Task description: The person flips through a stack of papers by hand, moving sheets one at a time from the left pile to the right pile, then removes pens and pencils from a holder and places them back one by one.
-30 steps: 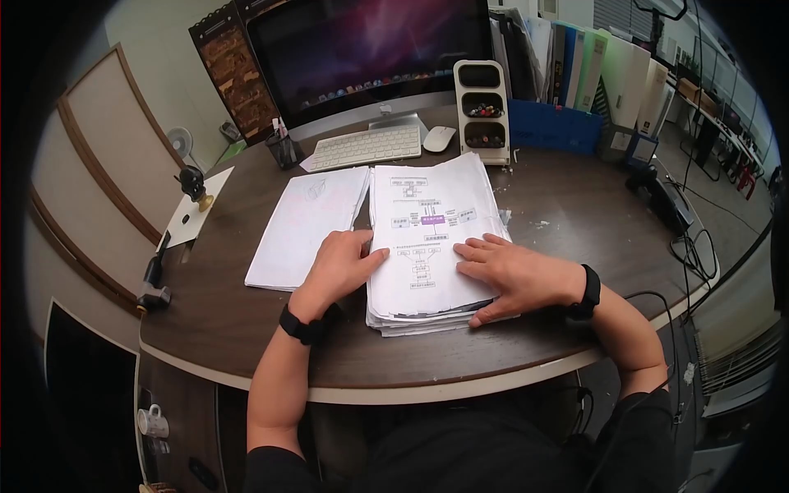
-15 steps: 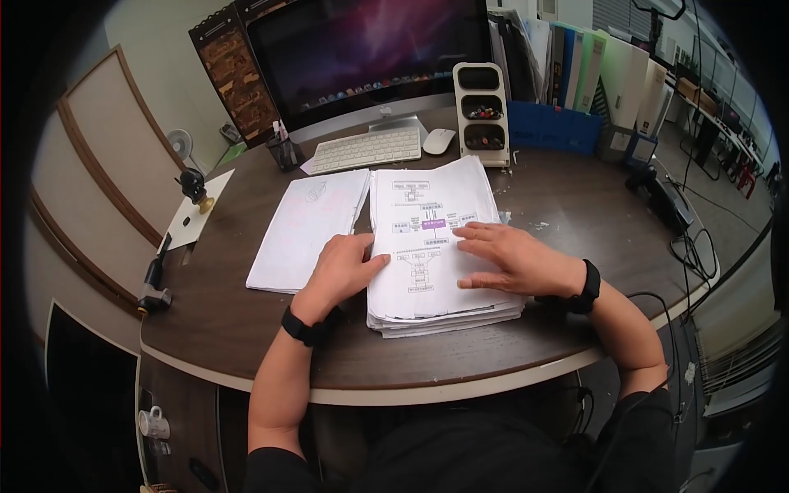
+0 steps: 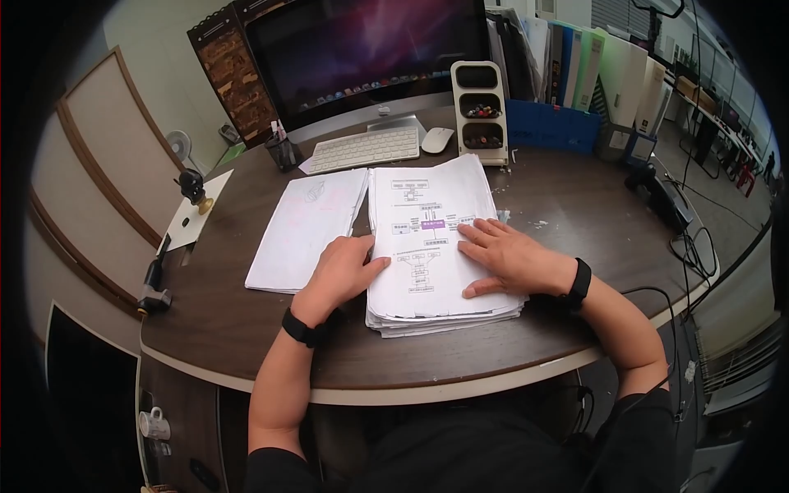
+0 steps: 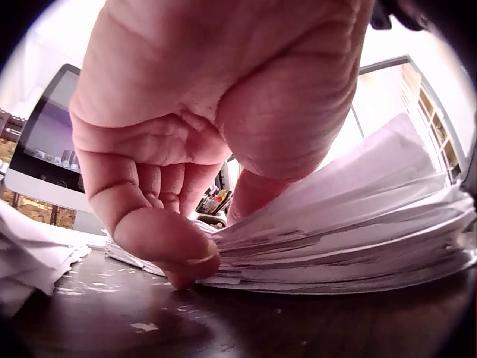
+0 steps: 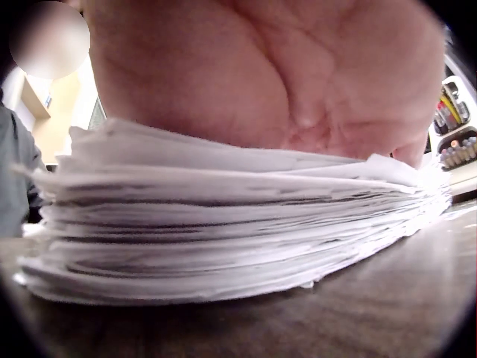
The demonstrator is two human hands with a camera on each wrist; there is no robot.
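A thick stack of printed papers (image 3: 423, 304) lies in front of me, its top sheet showing a diagram with a purple box. At its left edge my left hand (image 3: 339, 267) holds the stack, thumb over the top sheet. In the left wrist view, curled fingers (image 4: 160, 231) meet the side of the stack (image 4: 335, 253) down by the desk. My right hand (image 3: 522, 261) lies with fingers spread on the right part of the top sheet. The right wrist view has the palm (image 5: 283, 89) over the uneven layered edges of the stack (image 5: 186, 224).
A second, thinner pile of white sheets (image 3: 304, 234) lies left of the stack. Behind stand a keyboard (image 3: 366, 149), a mouse (image 3: 437, 140), a pen cup (image 3: 284, 154), a white organizer (image 3: 480, 111) and a monitor (image 3: 370, 66). A phone (image 3: 660, 200) with cables sits at right.
My right hand rose from the stack's lower right edge, thumb moving inward and up, then came down with spread fingers on the top sheet. The left hand stays almost where it was.
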